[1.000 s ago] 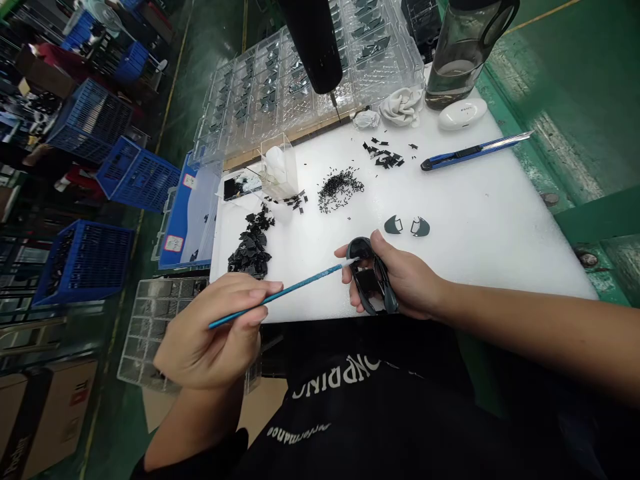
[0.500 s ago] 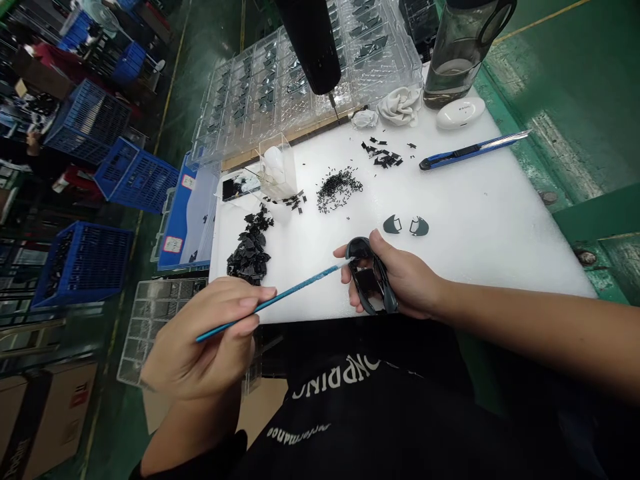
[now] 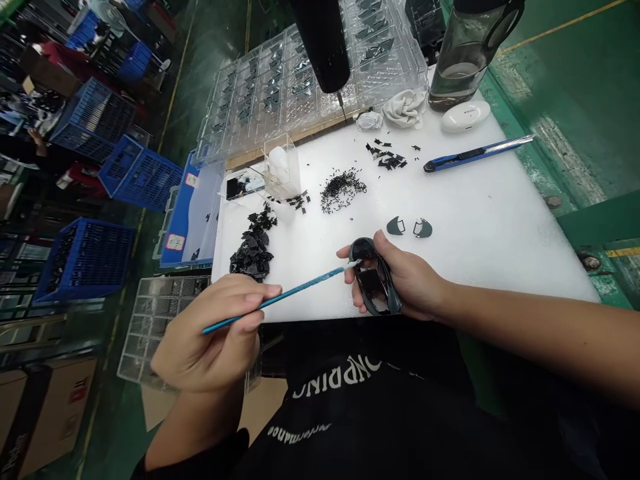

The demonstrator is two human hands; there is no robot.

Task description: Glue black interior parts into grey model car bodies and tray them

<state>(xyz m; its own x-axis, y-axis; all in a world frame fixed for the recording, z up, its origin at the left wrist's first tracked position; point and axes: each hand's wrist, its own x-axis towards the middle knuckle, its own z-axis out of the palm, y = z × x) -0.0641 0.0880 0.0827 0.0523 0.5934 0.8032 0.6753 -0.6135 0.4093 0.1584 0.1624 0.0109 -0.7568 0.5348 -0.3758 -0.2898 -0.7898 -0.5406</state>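
Observation:
My left hand (image 3: 215,333) pinches a slim blue brush (image 3: 300,287) like a pen. Its pale tip lies at the upper left rim of a hollow, glossy black plastic shell (image 3: 364,250); whether it touches is hard to tell. Cradling that shell, my right hand (image 3: 407,270) has its thumb along the top and its fingers round the far side and beneath. The shell has a large opening facing up. Just beyond it, two small dark grey curved pieces with cut-outs, a left one (image 3: 395,227) and a right one (image 3: 423,229), lie on the white board (image 3: 480,233).
Tiny black bits (image 3: 343,190) and black flakes (image 3: 253,250) are heaped on the board. A clear box (image 3: 283,167), a utility knife (image 3: 477,153), a white case (image 3: 465,116) and a water bottle (image 3: 460,67) stand around. A black electric screwdriver (image 3: 323,47) hangs before a clear tray (image 3: 237,127).
The brush tip has slid slightly right along the shell's upper rim. The whole view has shifted a little; both hands keep their grips.

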